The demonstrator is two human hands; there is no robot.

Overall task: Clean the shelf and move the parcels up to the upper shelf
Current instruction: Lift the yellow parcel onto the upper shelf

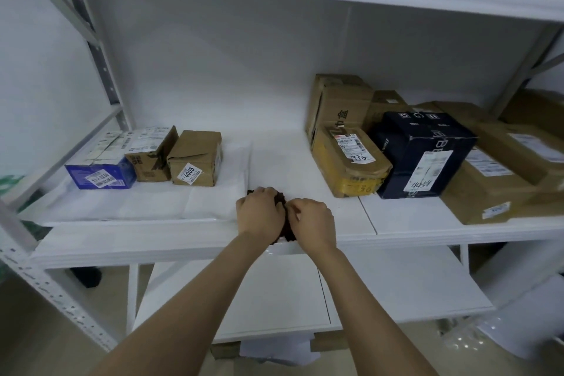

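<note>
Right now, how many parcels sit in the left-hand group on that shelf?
3, in a row: a blue box leftmost, a labelled brown carton in the middle, and a brown carton marked 4005 on the right. Something small could hide behind them.

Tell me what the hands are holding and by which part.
A dark brown cloth, bunched near the front edge of the shelf. The left hand grips its left side, the right hand its right side.
</note>
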